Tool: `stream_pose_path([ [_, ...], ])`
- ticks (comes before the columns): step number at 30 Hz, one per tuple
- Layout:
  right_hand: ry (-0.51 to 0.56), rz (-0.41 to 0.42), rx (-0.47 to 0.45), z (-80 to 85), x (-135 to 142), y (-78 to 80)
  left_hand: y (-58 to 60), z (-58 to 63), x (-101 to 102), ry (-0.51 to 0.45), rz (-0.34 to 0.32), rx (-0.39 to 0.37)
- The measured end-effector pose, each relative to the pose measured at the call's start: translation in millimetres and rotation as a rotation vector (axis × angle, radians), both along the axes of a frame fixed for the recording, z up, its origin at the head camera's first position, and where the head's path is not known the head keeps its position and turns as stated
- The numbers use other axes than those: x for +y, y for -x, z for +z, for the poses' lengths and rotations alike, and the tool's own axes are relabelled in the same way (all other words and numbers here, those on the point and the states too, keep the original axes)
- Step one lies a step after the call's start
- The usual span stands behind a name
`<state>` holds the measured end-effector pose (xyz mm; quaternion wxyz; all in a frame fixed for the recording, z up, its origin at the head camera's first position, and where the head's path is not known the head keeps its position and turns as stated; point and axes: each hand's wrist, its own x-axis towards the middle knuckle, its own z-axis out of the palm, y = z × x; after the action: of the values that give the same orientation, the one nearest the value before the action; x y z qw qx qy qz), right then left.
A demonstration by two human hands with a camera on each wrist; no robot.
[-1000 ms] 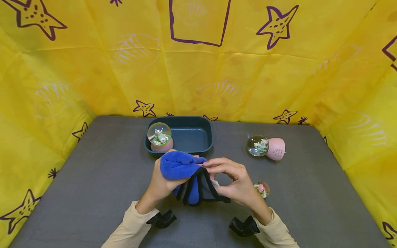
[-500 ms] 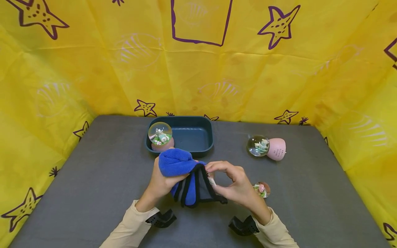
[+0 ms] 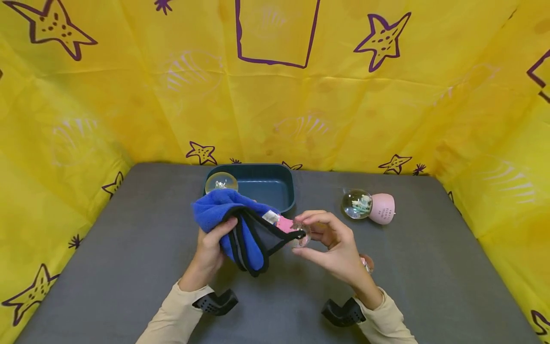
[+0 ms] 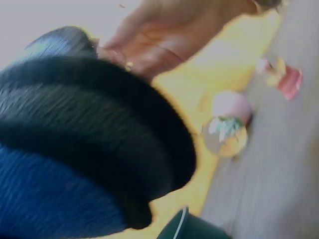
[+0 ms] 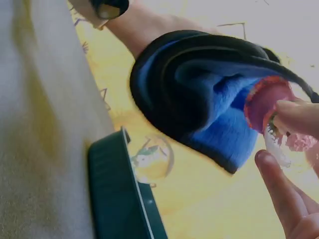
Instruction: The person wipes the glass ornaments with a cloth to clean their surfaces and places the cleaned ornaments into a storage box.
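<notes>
My left hand (image 3: 210,246) grips a bunched blue cloth (image 3: 215,210) with black edging, its thumb over the folds. My right hand (image 3: 335,239) pinches a small snow globe (image 3: 302,233) by its clear ball, thumb below and fingers above. The globe's pink base (image 5: 269,102) points toward the cloth and lies close against its blue inner side in the right wrist view. A black-edged corner of the cloth crosses the ball in the head view. A white tag (image 3: 270,217) shows on the cloth near the base.
A dark teal bin (image 3: 275,184) stands behind the hands, holding a larger snow globe (image 3: 221,183) partly hidden by the cloth. Another pink-based snow globe (image 3: 369,206) lies on its side at the right. A small pink-based ornament (image 4: 286,79) lies behind my right wrist.
My left hand and the cloth have shifted left and slightly away, with the cloth turned. The small globe's ball and pink base now show outside the folds, between my right fingers.
</notes>
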<state>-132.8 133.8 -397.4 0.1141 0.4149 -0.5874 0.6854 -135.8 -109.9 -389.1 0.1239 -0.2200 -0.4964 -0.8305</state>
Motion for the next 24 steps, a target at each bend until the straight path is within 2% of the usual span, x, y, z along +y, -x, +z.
stream_pose_path([
  [2, 0.0, 0.012, -0.021, 0.0, 1, -0.6, 0.7, -0.8, 1, 0.11, -0.096, 0.109],
  [3, -0.006, 0.026, -0.025, -0.2, 1, -1.0, 0.6, -1.5, 2, 0.201, -0.14, 0.16],
  [5, -0.03, 0.056, -0.037, -0.7, 2, -1.6, -1.3, -3.3, 4, 0.372, -0.193, 0.202],
  [7, -0.062, 0.073, -0.052, -1.2, 2, -2.3, -4.6, -5.4, 5, 0.517, -0.183, 0.197],
  [9, -0.096, 0.08, -0.066, -1.6, 2, -2.8, -7.3, -6.8, 5, 0.604, -0.156, 0.165],
  [11, -0.116, 0.073, -0.083, -1.8, 3, -3.0, -8.5, -7.2, 4, 0.618, -0.141, 0.143],
  [16, -0.124, 0.073, -0.089, -1.9, 3, -3.1, -9.5, -5.5, 1, 0.612, -0.118, 0.15],
  [24, -0.09, 0.031, -0.022, -1.9, -2, -3.4, -7.7, -4.4, -6, 0.59, -0.043, 0.12],
])
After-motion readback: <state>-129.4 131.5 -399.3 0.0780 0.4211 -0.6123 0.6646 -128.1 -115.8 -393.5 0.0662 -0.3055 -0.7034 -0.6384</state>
